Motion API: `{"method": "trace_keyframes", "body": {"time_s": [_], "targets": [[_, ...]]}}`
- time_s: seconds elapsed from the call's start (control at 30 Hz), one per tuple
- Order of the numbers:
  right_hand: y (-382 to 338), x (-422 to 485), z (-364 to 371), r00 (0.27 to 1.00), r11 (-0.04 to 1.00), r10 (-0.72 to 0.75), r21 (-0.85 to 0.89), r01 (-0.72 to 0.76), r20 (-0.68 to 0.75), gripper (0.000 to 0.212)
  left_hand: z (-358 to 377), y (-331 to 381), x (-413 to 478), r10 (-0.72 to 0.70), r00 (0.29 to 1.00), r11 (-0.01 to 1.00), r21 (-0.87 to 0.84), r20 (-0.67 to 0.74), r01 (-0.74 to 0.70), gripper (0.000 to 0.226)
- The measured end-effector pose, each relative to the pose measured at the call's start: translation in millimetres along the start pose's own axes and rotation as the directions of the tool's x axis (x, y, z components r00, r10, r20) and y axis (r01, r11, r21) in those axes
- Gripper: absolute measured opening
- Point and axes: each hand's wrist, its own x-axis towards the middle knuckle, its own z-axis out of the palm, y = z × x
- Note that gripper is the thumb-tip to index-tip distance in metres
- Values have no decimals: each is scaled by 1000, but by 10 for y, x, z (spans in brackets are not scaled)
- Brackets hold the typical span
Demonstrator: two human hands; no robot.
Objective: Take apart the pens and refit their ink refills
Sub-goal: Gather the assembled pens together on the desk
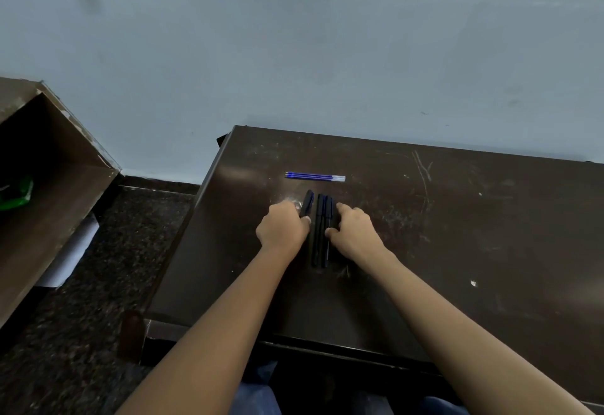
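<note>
Stretching both bare forearms forward over the dark brown desk (457, 235), converging toward its middle. Gripping a black pen (308, 201) in the left hand (282, 226), knuckles up, with fingers curled round the barrel and thumb pressing its side. Letting that pen's far end poke out past the knuckles toward 12 o'clock. Laying the right hand (354, 230) palm down at 3 o'clock of the row of black pens (322, 218), with thumb tip touching the nearest pen and bent fingers arching along the row's right edge. Not showing plainly whether pinching a pen there or merely touching. Flanking that row, lying flat on the desk and running 12 to 6 o'clock, with one hand on either side. Leaving the blue ink refills (315, 176) lying crosswise at 12 o'clock of the pens, apart from them, bunched together, clear ends toward 3 o'clock. Sitting with a brown wooden shelf (58, 169) off at 9 o'clock of the desk, holding something green (16, 191).
</note>
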Motion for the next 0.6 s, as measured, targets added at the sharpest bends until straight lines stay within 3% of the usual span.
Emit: {"method": "trace_keyframes", "body": {"time_s": [0.23, 0.6], "targets": [[37, 53, 102, 1000, 1000, 5, 17, -6, 11, 66, 77, 11, 7, 57, 998, 998, 12, 6, -57, 30], [20, 88, 198, 1000, 999, -22, 28, 23, -17, 58, 55, 5, 34, 152, 988, 984, 90, 29, -154, 31]]}}
